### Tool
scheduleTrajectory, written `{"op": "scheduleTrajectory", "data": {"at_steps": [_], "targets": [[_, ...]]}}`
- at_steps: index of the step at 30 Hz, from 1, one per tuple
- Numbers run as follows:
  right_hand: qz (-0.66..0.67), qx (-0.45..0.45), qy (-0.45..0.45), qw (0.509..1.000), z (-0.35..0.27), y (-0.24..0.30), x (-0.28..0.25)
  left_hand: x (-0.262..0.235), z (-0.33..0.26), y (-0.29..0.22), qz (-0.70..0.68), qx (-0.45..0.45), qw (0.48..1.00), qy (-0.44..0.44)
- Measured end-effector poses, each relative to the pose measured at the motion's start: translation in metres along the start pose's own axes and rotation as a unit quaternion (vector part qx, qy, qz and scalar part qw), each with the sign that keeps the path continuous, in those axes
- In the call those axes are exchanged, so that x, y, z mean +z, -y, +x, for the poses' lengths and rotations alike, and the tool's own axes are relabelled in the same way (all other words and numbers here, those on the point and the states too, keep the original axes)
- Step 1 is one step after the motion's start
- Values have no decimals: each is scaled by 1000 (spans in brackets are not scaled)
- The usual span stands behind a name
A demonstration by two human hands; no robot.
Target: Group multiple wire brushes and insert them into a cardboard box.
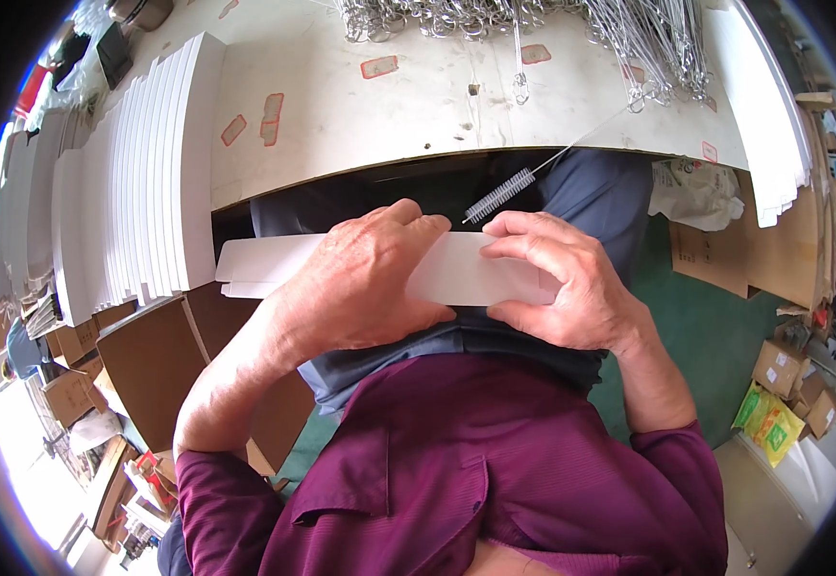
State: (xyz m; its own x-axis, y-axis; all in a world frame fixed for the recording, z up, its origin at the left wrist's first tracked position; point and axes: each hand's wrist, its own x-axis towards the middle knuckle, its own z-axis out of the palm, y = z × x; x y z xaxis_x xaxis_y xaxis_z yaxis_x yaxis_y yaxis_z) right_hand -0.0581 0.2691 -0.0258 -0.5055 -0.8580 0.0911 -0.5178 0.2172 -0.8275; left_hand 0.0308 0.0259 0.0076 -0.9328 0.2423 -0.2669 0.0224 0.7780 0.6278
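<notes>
A long, narrow white carton [469,269] lies crosswise above my lap, in front of the table's edge. My left hand [360,274] is closed over its middle, thumb along the near edge and fingers on the far edge. At the carton's right end, my right hand [571,278] grips it between thumb and curled fingers. Its left end sticks out past my left wrist. Just beyond the carton, a brush with bristles on a thin wire stem [499,195] hangs over the table edge.
Heaps of looped wire stems [648,48] lie at the table's far side. Rows of white cartons [139,182] stand at the left, with more white cartons [768,115] at the right. The worn table [341,125] has a curved-looking front edge. A brown cardboard box [163,365] stands lower left.
</notes>
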Motion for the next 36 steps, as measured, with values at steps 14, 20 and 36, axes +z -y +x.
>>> {"op": "scheduleTrajectory", "data": {"at_steps": [14, 20, 36], "targets": [[-17, -12, 19, 1000, -1, -6, 14, 21, -10, -1, 29, 16, 997, -63], [-20, -7, 32, 999, -4, -3, 10, 29, -5, -5, 28, 22, 998, -53], [-23, -42, 24, 999, 4, -4, 24, 42, -8, 1, 15, 23, 994, -105]]}}
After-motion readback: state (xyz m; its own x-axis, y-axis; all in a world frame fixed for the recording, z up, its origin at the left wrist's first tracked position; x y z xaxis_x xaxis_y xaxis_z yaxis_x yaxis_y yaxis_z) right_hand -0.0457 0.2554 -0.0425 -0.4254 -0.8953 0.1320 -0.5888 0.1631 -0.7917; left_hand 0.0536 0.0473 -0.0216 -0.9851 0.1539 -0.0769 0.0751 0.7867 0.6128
